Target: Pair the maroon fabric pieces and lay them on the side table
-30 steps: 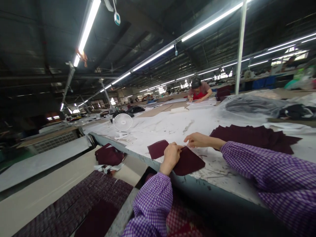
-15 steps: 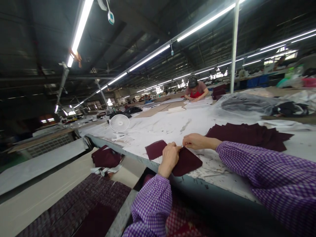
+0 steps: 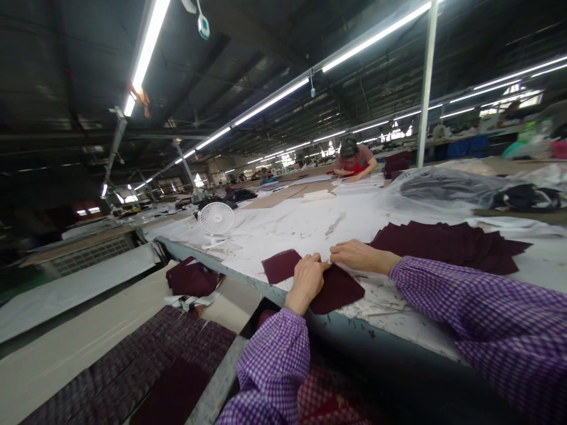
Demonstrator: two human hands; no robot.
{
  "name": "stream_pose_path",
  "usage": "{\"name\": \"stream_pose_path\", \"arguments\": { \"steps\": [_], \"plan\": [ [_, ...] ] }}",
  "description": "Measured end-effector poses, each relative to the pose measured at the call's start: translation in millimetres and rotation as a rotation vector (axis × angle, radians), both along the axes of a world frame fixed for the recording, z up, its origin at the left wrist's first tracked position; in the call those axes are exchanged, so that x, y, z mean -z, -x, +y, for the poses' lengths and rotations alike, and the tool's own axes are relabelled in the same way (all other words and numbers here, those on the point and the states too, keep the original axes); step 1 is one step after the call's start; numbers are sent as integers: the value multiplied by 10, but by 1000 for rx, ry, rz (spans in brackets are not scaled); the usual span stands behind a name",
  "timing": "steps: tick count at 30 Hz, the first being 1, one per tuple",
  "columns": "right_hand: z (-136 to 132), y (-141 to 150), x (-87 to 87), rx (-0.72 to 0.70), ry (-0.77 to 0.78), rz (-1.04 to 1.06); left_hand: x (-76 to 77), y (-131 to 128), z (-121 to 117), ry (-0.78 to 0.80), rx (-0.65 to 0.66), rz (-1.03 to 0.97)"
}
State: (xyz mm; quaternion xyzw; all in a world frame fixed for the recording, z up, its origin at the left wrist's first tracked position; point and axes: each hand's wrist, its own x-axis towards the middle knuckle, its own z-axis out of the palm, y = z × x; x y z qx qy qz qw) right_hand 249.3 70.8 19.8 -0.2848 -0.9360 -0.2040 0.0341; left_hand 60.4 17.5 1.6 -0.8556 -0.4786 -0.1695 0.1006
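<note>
maroon cloth (image 3: 339, 290) lies partly under left grip (image 3: 309, 277), just beside right grip (image 3: 359, 256).

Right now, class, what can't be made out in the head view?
In the head view:
Handled maroon piece: part covered by the left hand.
Any grip of the right hand: hidden by its own fingers.
Right sleeve: upper end cut off by the right edge.
Contents of the clear plastic: veiled by its film.

Head-worn view, facing forward — tilted down, table (image 3: 283, 221) near
</note>
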Motion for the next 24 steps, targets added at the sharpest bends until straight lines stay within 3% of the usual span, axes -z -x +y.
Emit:
{"name": "stream_pose_path", "arguments": {
  "steps": [4, 8, 13, 18, 24],
  "plan": [
    [45, -22, -118, 51, 161, 116, 21, 5, 14, -3, 7, -11],
    [22, 44, -183, -32, 264, 262, 34, 8, 15, -11, 7, -26],
    [-18, 98, -152, -68, 272, 250, 24, 9, 5, -8, 6, -29],
    [36, 33, -107, 98, 184, 208, 24, 10, 6, -4, 12, -27],
    [-69, 128, -59, 46, 238, 235, 9, 14, 15, 11, 2, -65]
  ]
}}
